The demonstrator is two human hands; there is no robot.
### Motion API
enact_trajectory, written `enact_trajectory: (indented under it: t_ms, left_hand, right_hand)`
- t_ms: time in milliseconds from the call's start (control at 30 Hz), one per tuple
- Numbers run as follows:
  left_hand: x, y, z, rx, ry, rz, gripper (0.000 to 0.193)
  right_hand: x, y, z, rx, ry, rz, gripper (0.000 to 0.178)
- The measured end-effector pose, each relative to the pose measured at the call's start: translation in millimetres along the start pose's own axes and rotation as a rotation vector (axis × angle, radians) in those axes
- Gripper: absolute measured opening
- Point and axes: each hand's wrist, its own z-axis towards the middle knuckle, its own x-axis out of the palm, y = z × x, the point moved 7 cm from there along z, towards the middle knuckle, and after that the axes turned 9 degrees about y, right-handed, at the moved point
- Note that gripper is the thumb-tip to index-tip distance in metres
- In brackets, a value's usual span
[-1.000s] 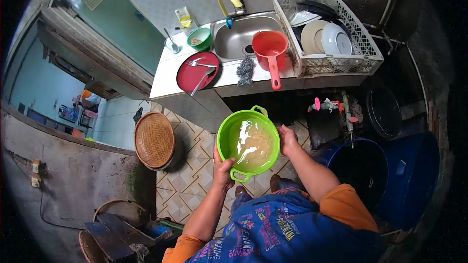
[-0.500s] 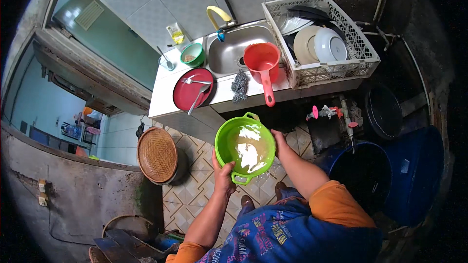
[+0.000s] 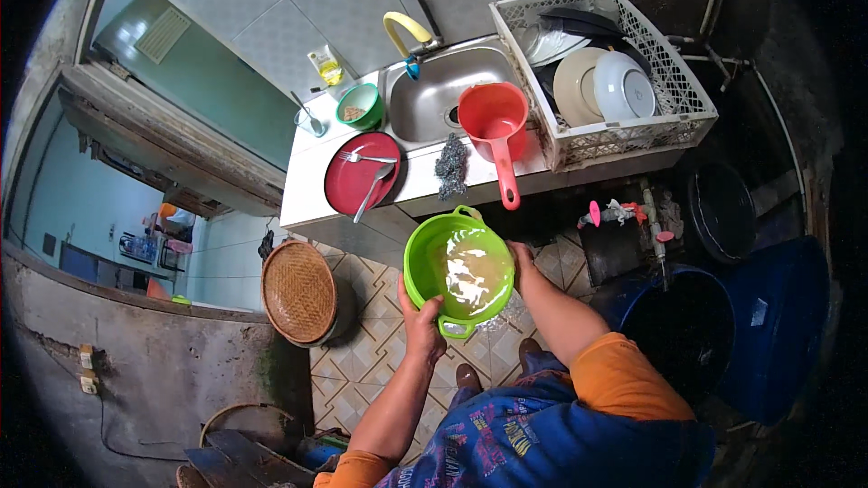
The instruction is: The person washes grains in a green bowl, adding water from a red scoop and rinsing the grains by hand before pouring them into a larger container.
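At the sink's [image 3: 432, 81] front: green two-handled basin [image 3: 416, 262], clamped between left hand [image 3: 423, 327] and right hand [image 3: 527, 267].
Cloudy water [image 3: 489, 264]: newly spilling; basin probably lightens.

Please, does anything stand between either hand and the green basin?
Nothing visible does: the left hand holds the green basin at its left side, and the right hand is at its right side, partly hidden.

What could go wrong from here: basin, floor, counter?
1. Spill: the green basin holds cloudy liquid; uneven lifting by left hand and right hand could slosh it out.
2. Slip: what looks like water shows below its rim; the tiled floor may get slick.
3. Knock: the red dipper's handle overhangs the counter; a bump could drop it.
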Motion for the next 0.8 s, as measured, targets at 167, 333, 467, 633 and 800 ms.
enact_trajectory:
  t_ms: [167, 333, 467, 633, 800]
  left_hand:
    - [7, -2, 7, 0.030, 0.028, 0.049, 0.090]
    - [5, -6, 5, 0.035, 0.008, 0.049, 0.091]
    - [15, -10, 8, 0.069, 0.037, 0.052, 0.091]
    - [8, -9, 6, 0.083, -0.001, 0.093, 0.083]
    - [14, -13, 7, 0.115, 0.011, 0.114, 0.083]
  right_hand:
    - [-14, 11, 10, -0.060, -0.140, 0.024, 0.043]
    - [34, 28, -38, -0.045, -0.274, -0.116, 0.034]
    - [-12, 20, 19, 0.004, -0.161, -0.079, 0.029]
    - [14, 24, -11, -0.054, -0.283, -0.100, 0.015]
    - [-14, 13, 29, -0.031, -0.134, -0.087, 0.032]
